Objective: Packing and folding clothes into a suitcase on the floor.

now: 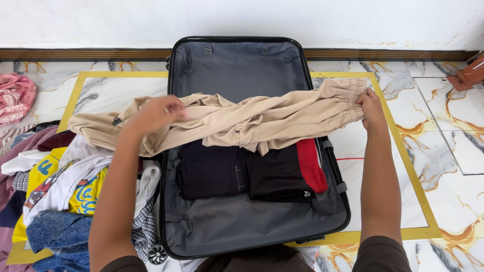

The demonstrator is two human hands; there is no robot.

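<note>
Pink cloth (16, 96) lies bunched at the far left edge, well apart from the left hand. Nearer, below and left of that hand, sits a loose pile of clothes (60, 196) on the floor (443, 131), yellow, white, blue and checked pieces all unfolded. The left hand (156, 115) rests on top of the beige trousers (242, 121) near their waist end, its fingers curled down onto the fabric; whether they actually pinch it cannot be told, as the hand is blurred. The trousers stretch sideways across the open suitcase (212, 229), twisted in the middle and not yet folded. Below them, between the two hands, dark folded garments (237, 174) already lie packed in the case, one with a red part (308, 166) toward the right. The right hand (370, 108) grips the elastic cuff end of the trousers, fingers pressed together around the gathered hem, out past the suitcase's right rim. By the look of it, packing is only partly along: a few pieces are in, the trousers are mid-handling, and most of the pile remains outside.
</note>
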